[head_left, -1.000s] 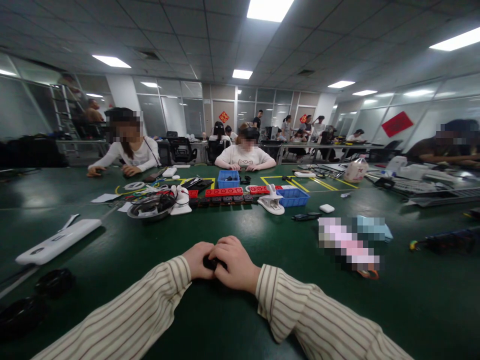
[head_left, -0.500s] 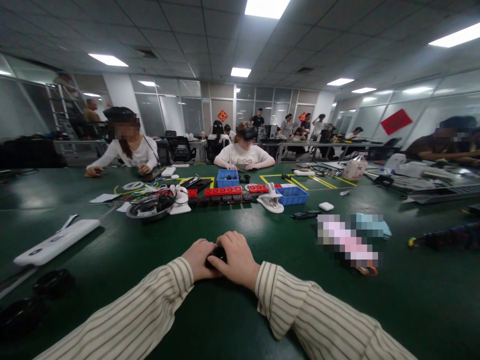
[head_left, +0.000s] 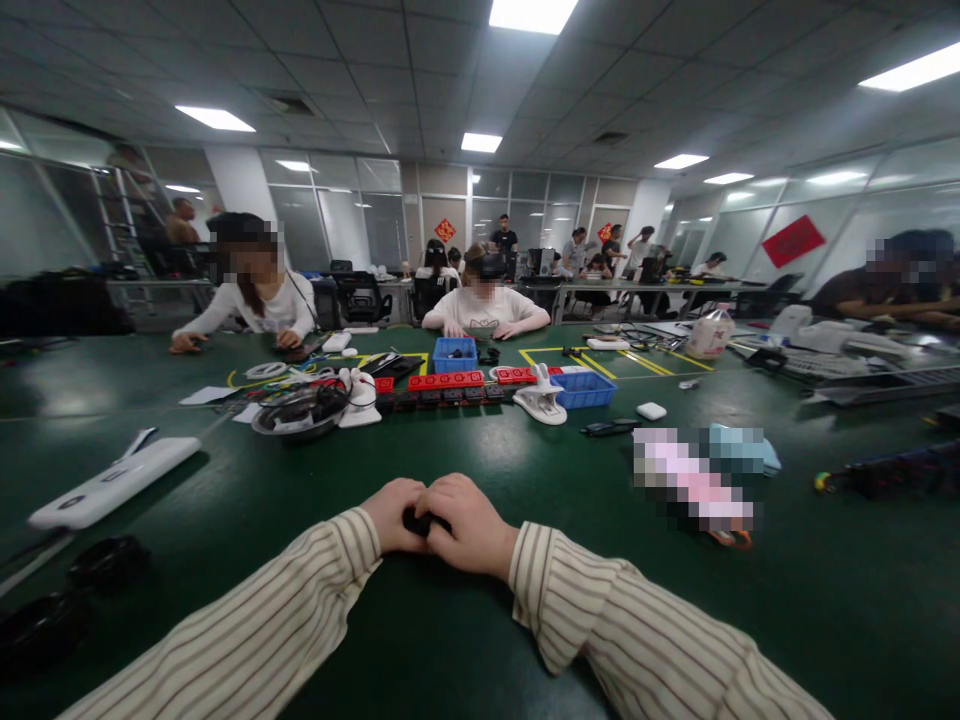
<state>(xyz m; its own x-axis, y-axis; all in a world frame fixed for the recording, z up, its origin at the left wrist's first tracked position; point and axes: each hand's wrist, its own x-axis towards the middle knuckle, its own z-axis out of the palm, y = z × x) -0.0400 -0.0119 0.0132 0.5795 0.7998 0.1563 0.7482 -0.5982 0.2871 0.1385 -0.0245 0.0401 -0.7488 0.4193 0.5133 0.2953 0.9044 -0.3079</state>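
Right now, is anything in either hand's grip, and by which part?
A small black object, between the left hand and right hand. They cover most of it, so which part is held can't be told.

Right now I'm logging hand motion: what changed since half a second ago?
The bare right hand and bare left hand shifted slightly left, the right hand's fingers reaching further over the small black object they hold. Nothing was released. Both blue rectangular bins stayed put.

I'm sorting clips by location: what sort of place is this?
Probably a shared workroom or workshop: a big dark-green table holds blue rectangular plastic bins and coiled white cable, and people in white tops sit along its far side.
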